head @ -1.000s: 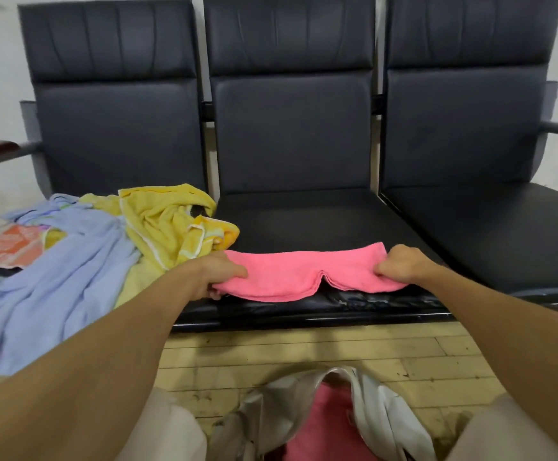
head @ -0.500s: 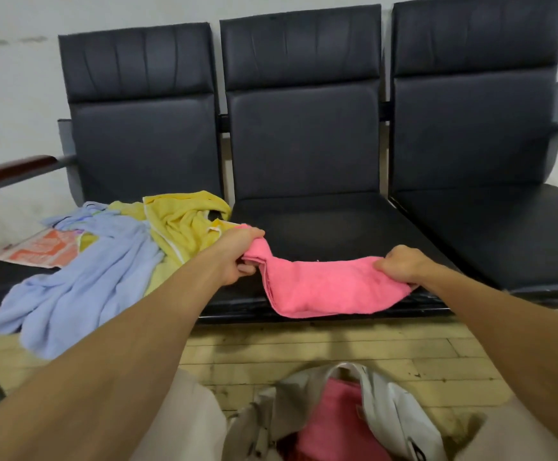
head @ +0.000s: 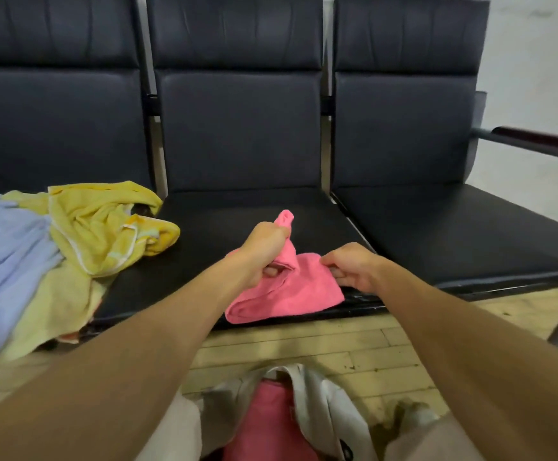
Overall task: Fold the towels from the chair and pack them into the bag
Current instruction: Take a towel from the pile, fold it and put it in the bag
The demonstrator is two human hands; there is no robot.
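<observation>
towel (head: 291, 291) on chair (head: 224, 224), bag (head: 317, 404) below

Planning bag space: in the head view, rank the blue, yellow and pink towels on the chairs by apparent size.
1. blue towel and yellow towel: loose heaps of similar spread; the blue one runs off the frame, so unranked.
2. pink towel: partly folded, clearly smallest.

Pink towel (head: 291, 294) lies half-folded on chair (head: 237, 221); bag (head: 321, 404) open below.

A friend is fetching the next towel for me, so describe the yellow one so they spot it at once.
Find the row of three black padded chairs. On the left seat lies the crumpled bright yellow towel, white-edged, unlike the pale blue towel on its left.
</observation>
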